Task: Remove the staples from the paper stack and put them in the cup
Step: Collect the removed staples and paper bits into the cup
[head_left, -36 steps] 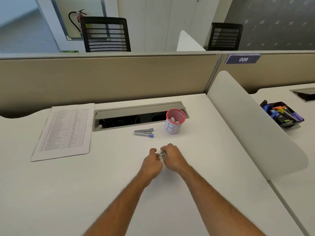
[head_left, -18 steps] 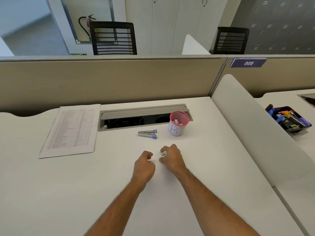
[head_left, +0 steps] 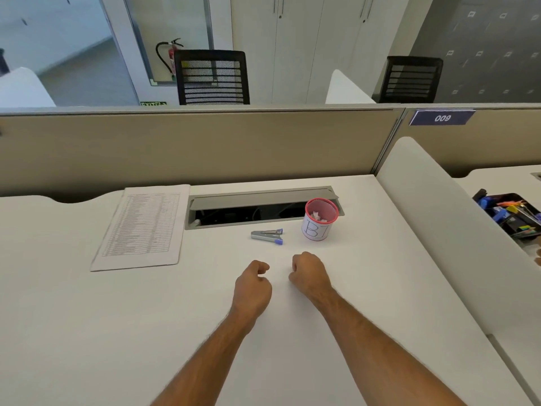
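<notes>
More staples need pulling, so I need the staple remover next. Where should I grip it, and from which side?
Grip the staple remover across its grey metal body, coming down from above with the left hand, which is nearest. It lies flat on the desk, apart from the cup, with its blue-tipped end toward the cup.

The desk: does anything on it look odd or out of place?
Nothing spilled or damaged. The staple remover lies apart from the paper stack, near the cup, and the cable hatch stands open.
</notes>
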A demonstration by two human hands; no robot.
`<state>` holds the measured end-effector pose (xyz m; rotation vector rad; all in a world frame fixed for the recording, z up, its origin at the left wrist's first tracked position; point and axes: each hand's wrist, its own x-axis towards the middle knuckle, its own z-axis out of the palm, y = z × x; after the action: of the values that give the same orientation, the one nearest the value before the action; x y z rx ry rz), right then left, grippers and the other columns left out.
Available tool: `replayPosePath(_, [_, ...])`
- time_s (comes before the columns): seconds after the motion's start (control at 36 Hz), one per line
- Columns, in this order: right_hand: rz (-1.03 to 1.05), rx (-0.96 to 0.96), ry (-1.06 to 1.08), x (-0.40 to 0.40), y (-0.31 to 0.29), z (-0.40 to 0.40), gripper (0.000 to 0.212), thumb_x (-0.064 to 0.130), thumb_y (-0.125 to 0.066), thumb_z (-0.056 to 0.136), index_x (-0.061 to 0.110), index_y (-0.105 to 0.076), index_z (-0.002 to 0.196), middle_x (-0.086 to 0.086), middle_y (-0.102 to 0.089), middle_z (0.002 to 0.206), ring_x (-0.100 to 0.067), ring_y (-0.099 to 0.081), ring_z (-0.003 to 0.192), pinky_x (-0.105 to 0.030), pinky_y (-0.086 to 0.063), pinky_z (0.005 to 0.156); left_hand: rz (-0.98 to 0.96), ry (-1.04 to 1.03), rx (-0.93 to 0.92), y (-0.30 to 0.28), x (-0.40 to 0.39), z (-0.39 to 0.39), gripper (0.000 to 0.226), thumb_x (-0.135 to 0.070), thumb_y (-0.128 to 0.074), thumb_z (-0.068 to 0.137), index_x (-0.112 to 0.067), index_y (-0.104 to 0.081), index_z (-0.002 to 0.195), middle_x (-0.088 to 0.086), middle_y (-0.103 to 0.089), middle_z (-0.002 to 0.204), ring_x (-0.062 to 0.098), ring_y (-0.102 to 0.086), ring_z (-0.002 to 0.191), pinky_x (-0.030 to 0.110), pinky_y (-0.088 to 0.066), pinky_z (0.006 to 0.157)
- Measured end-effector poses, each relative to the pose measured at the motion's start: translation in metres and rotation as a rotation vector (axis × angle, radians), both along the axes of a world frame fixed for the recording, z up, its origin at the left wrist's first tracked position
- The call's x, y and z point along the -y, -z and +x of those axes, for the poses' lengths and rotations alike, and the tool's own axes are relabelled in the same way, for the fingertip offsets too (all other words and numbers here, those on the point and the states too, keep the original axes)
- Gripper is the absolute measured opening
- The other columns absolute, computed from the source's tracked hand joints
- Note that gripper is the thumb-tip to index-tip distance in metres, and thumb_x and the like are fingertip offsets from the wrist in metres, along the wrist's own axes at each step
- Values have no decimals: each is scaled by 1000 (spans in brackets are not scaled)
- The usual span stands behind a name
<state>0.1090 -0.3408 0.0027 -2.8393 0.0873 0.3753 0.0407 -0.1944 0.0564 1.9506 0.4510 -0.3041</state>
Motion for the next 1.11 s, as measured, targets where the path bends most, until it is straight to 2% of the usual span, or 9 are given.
replayPosePath(0.11, [-3, -15, 29, 0, -1, 2, 23, 18, -61, 96, 9, -66, 117, -9, -65, 118, -24, -60, 111, -28, -47, 91, -27, -11, 1, 0, 0, -2, 45, 1, -38, 103, -21, -58, 136, -5, -58, 130, -7, -50, 76, 6, -35, 50])
replayPosePath(0.19, [22, -9, 57, 3, -2, 2, 23, 18, -62, 95, 9, -67, 115, -9, -66, 118, -23, -61, 111, -28, -47, 93, -34, -17, -2, 0, -1, -4, 45, 1, -37, 102, -21, -58, 136, -9, -55, 122, -6, -50, 74, 4, -36, 49])
replayPosePath(0.44, [302, 19, 231, 23, -23, 5, 4, 10, -73, 77, 12, -70, 75, -5, -73, 79, -24, -70, 79, -30, -55, 69, -38, -13, 2, -1, 0, -3, 44, 1, -37, 101, -20, -59, 133, -8, -57, 115, -4, -50, 72, 7, -40, 53])
replayPosePath(0.56, [434, 90, 263, 31, -44, 11, 8, 5, -74, 75, 11, -71, 71, -6, -73, 76, -23, -73, 70, -37, -63, 73, -42, 9, 6, -3, 5, 0, 43, 0, -38, 102, -20, -60, 132, -7, -58, 122, -5, -52, 78, 9, -40, 54])
replayPosePath(0.67, [538, 169, 297, 40, -68, 21, 7, -1, -71, 75, 5, -71, 72, -5, -71, 72, -18, -71, 60, -32, -61, 65, -47, 21, 0, -3, 12, 4, 42, 0, -39, 103, -20, -59, 135, -10, -53, 121, -6, -51, 78, 6, -35, 51])
replayPosePath(0.83, [637, 272, 376, 50, -96, 50, 13, 3, -73, 75, 14, -73, 69, 0, -71, 72, -16, -68, 66, -24, -55, 69, -43, 42, 0, -4, 17, 12, 44, 0, -37, 102, -21, -60, 133, -7, -58, 119, -5, -51, 74, 6, -38, 52])
replayPosePath(0.92, [640, 280, 421, 57, -103, 72, 9, 3, -70, 72, 11, -74, 70, -2, -71, 69, -9, -64, 60, -19, -49, 59, -42, 50, 0, -4, 18, 16, 45, 0, -37, 102, -21, -60, 134, -8, -57, 120, -4, -53, 77, 6, -39, 52])
replayPosePath(1.06, [602, 267, 454, 62, -102, 105, 5, 10, -74, 69, 9, -75, 74, -5, -74, 74, -23, -72, 68, -32, -60, 63, -47, 41, -10, 0, 14, 26, 43, -1, -38, 102, -23, -61, 133, -9, -58, 121, -4, -54, 77, 7, -39, 53])
replayPosePath(1.11, [553, 251, 438, 61, -100, 114, 7, 11, -76, 71, 9, -76, 78, -6, -74, 78, -22, -69, 73, -27, -55, 61, -50, 29, -16, 2, 13, 31, 43, -1, -39, 103, -23, -60, 133, -10, -58, 117, -4, -53, 76, 4, -38, 51])
